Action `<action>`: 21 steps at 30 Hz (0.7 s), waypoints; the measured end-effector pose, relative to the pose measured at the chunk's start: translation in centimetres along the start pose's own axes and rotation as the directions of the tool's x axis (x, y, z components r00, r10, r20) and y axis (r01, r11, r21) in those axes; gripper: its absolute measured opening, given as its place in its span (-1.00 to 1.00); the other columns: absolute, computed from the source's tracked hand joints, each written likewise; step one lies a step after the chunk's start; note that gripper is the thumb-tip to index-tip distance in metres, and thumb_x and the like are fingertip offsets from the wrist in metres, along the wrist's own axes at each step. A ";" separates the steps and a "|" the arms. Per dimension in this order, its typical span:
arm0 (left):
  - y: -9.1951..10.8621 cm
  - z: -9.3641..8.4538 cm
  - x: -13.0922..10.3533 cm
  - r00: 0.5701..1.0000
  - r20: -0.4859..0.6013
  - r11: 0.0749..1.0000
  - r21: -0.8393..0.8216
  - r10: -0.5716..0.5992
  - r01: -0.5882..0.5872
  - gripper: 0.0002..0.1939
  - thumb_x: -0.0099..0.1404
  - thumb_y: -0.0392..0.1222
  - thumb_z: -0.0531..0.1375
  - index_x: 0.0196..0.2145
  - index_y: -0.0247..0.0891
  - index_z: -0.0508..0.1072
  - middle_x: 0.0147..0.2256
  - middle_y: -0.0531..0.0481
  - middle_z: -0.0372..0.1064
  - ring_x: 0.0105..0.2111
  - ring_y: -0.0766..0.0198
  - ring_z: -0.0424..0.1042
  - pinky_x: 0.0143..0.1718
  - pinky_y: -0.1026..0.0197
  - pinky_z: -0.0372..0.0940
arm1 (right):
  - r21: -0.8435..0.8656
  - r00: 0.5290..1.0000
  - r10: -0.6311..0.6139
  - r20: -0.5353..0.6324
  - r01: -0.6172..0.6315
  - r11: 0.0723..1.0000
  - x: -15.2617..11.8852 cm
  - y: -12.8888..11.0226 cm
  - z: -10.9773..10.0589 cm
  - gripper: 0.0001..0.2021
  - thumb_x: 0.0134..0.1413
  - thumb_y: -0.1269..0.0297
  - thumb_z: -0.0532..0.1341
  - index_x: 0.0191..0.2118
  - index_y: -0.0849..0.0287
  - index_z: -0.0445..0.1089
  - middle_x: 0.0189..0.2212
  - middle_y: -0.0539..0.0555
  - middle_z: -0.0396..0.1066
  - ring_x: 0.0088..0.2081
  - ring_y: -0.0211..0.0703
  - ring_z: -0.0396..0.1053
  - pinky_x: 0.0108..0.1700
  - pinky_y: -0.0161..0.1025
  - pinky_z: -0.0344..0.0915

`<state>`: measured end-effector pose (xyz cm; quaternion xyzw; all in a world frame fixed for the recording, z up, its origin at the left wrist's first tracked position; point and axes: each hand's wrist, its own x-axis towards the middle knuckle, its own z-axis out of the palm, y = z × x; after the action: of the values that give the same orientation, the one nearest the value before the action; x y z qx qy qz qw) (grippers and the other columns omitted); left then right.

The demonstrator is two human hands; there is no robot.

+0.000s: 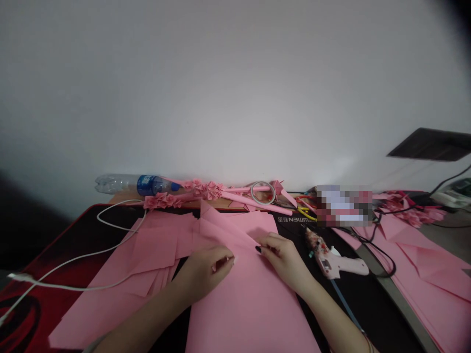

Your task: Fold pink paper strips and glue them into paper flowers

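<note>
A large pink paper sheet point(253, 314) lies in the middle of the dark mat, under both hands. Above it, a folded piece of pink paper point(226, 233) slants from upper left down to the right. My right hand point(281, 255) pinches the lower right end of this folded piece between thumb and fingers. My left hand point(206, 269) is just left of it, its fingertips pressed together near the sheet; something small and pale shows at the fingertips, too small to make out.
Pink sheets point(154, 245) lie at left under a white cable point(84, 255). A bottle point(147, 185), paper flowers point(208, 189) and a tape ring point(262, 192) line the wall. Right are a glue gun point(342, 264), black cables and more pink sheets point(423, 294).
</note>
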<state>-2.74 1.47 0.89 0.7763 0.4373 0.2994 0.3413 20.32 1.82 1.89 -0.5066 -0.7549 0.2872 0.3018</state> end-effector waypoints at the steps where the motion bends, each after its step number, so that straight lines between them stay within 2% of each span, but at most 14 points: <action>1: -0.2 -0.3 0.1 0.980 -0.100 0.975 0.161 0.172 -0.155 -0.81 0.31 -0.24 0.08 -0.35 -0.27 0.49 -0.41 -0.03 0.46 -0.36 0.22 0.41 -0.29 0.18 0.31 | -0.014 0.999 -0.015 0.035 0.015 1.000 0.1 -0.1 -0.1 -0.79 0.11 0.52 0.12 -0.31 0.17 0.50 -0.44 0.02 0.37 -0.36 -0.21 0.33 -0.31 -0.32 0.24; 2: -0.5 -0.5 0.2 0.938 -0.163 0.924 0.290 0.306 -0.251 -0.81 0.34 -0.25 0.08 -0.21 -0.26 0.49 -0.26 -0.07 0.48 -0.21 0.17 0.40 -0.14 0.12 0.29 | -0.025 0.997 -0.025 0.070 0.027 0.999 0.1 -0.1 -0.1 -0.78 0.12 0.52 0.12 -0.32 0.17 0.50 -0.43 0.03 0.38 -0.35 -0.20 0.34 -0.29 -0.31 0.24; 3: -0.9 -0.8 0.5 0.901 -0.187 0.871 0.392 0.391 -0.296 -0.78 0.36 -0.25 0.09 -0.08 -0.23 0.45 -0.14 -0.08 0.47 -0.08 0.14 0.35 0.00 0.05 0.22 | -0.036 0.995 -0.035 0.098 0.039 0.999 0.2 -0.2 -0.1 -0.78 0.12 0.53 0.12 -0.33 0.18 0.50 -0.41 0.04 0.39 -0.33 -0.19 0.34 -0.27 -0.30 0.24; 5: -1.6 -1.1 1.1 0.871 -0.167 0.782 0.540 0.462 -0.311 -0.72 0.38 -0.26 0.09 0.03 -0.19 0.38 -0.03 -0.06 0.42 0.05 0.10 0.26 0.15 -0.06 0.04 | -0.061 0.991 -0.053 0.121 0.061 0.996 0.3 -0.3 0.0 -0.77 0.13 0.54 0.12 -0.31 0.18 0.51 -0.37 0.06 0.42 -0.27 -0.17 0.35 -0.22 -0.28 0.26; 8: -2.5 -1.3 1.8 0.903 -0.104 0.748 0.604 0.418 -0.276 -0.76 0.42 -0.25 0.04 -0.02 -0.20 0.40 -0.10 -0.04 0.44 0.02 0.12 0.28 0.25 -0.19 -0.23 | -0.128 0.993 -0.079 0.092 0.090 0.988 0.4 0.0 0.5 -0.78 0.12 0.57 0.13 -0.25 0.20 0.49 -0.32 0.08 0.44 -0.23 -0.14 0.35 -0.17 -0.25 0.27; 11: -2.8 -1.2 2.1 0.923 -0.082 0.740 0.626 0.376 -0.246 -0.76 0.44 -0.27 -0.02 -0.14 -0.20 0.45 -0.20 0.00 0.44 -0.11 0.18 0.35 0.26 -0.24 -0.35 | -0.241 0.992 -0.114 0.056 0.124 0.962 0.4 0.5 1.2 -0.81 0.13 0.56 0.14 -0.26 0.23 0.47 -0.32 0.11 0.43 -0.22 -0.10 0.34 -0.18 -0.22 0.29; 14: -2.8 -1.2 2.1 0.933 -0.042 0.721 0.648 0.357 -0.246 -0.74 0.44 -0.30 -0.03 -0.23 -0.21 0.46 -0.27 0.02 0.43 -0.21 0.22 0.38 0.26 -0.25 -0.30 | -0.331 0.989 -0.137 0.054 0.147 0.932 0.5 0.7 1.8 -0.81 0.16 0.54 0.11 -0.23 0.23 0.46 -0.29 0.14 0.42 -0.21 -0.09 0.35 -0.15 -0.20 0.31; 17: -2.8 -1.1 2.1 0.928 -0.029 0.720 0.641 0.371 -0.267 -0.74 0.42 -0.32 -0.01 -0.28 -0.23 0.46 -0.33 0.03 0.45 -0.24 0.23 0.40 0.26 -0.21 -0.20 | -0.383 0.994 -0.106 0.025 0.107 0.917 0.3 0.8 1.6 -0.85 0.16 0.51 0.14 -0.25 0.23 0.45 -0.29 0.14 0.41 -0.23 -0.08 0.36 -0.16 -0.18 0.32; 21: -3.0 -1.0 2.0 0.932 -0.046 0.744 0.618 0.360 -0.256 -0.76 0.39 -0.35 0.02 -0.32 -0.24 0.48 -0.37 0.03 0.46 -0.27 0.23 0.42 0.23 -0.13 -0.04 | -0.325 0.997 -0.070 0.013 0.071 0.943 -0.1 1.0 0.5 -0.85 0.12 0.55 0.17 -0.31 0.21 0.45 -0.32 0.10 0.42 -0.27 -0.12 0.37 -0.21 -0.24 0.32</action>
<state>-4.05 4.64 -0.60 0.8785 0.4009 0.2594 -0.0142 20.57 1.94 0.81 -0.5220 -0.8097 0.1483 0.2235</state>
